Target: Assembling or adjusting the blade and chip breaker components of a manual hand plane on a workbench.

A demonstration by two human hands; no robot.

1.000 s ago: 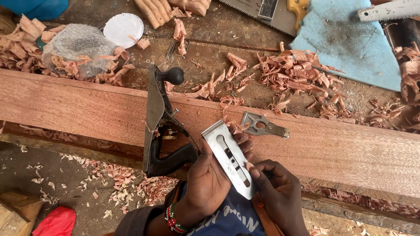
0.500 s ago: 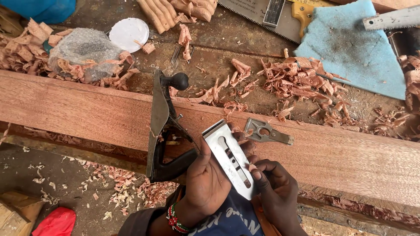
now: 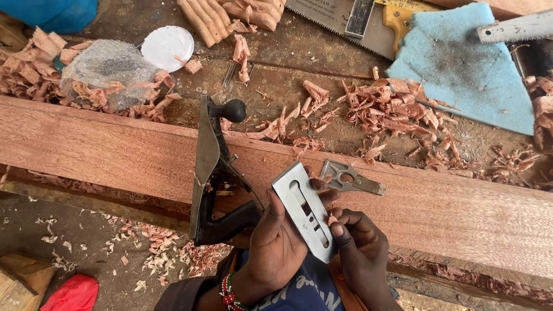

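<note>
Landmark: plank [image 3: 103, 152], running left to right.

Plane body [image 3: 214, 173] lying on its side across plank, knob at far edge, handle overhanging near edge. Just right of it: left hand [image 3: 276, 247] closed around plane blade [image 3: 305, 212], thumb across its face, fingers wrapped behind. Blade held over near edge of plank, long axis slanting from upper left to lower right, slot facing up. Right hand [image 3: 360, 253] at blade's lower end, fingertips pinching it there. Lever cap [image 3: 349, 178] flat on plank just beyond blade, right hand nearer. Shavings [image 3: 397, 109] behind plank.
</note>
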